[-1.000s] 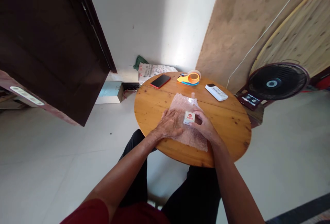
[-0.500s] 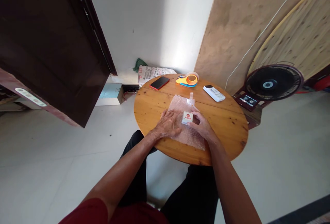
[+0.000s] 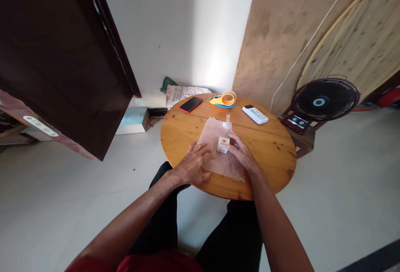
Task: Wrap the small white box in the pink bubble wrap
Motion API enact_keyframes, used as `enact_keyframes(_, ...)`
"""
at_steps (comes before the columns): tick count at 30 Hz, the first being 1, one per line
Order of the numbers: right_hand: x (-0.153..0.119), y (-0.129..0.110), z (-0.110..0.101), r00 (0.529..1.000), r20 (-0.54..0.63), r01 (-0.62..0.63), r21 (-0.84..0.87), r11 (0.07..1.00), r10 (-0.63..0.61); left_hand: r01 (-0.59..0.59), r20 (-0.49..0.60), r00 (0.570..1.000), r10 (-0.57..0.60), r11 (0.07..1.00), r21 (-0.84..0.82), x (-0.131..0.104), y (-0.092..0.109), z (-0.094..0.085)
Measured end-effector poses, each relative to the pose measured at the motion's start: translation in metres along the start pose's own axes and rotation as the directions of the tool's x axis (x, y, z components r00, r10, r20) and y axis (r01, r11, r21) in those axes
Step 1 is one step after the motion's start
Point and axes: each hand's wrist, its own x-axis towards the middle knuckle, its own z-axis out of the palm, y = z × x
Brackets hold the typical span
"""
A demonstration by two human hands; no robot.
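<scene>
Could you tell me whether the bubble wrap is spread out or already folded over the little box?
Spread out: the bubble wrap lies flat on the table, the box uncovered on top.

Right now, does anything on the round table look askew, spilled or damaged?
Nothing stands out. The bubble wrap lies flat on the table under both hands, with the small box on it at the right hand. The phone, tape dispenser and remote lie apart, intact.
</scene>
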Motion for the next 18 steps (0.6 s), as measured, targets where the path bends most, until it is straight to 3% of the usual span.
enact_keyframes(4, -0.002, -0.009, 0.000, 0.999, -0.041, 0.002, 0.031, 1.000, 0.000, -0.017, -0.002, 1.000, 0.017, 0.994, 0.112, -0.005, 0.014, 0.004)
enact_keyframes(11, -0.004, -0.017, -0.005, 0.986, -0.164, 0.041, 0.050, 0.998, -0.033, -0.053, -0.061, 0.996, 0.065, 0.983, 0.176, 0.007, 0.014, 0.017)
enact_keyframes(14, -0.003, -0.014, -0.007, 0.985, -0.170, 0.041, 0.147, 0.988, -0.016, 0.027, -0.142, 0.990, -0.013, 0.995, 0.096, 0.017, 0.016, 0.009)
enact_keyframes(18, -0.004, -0.014, -0.010, 0.986, -0.167, 0.061, 0.316, 0.947, -0.008, 0.155, -0.223, 0.963, -0.150, 0.988, 0.001, 0.048, 0.013, -0.004)
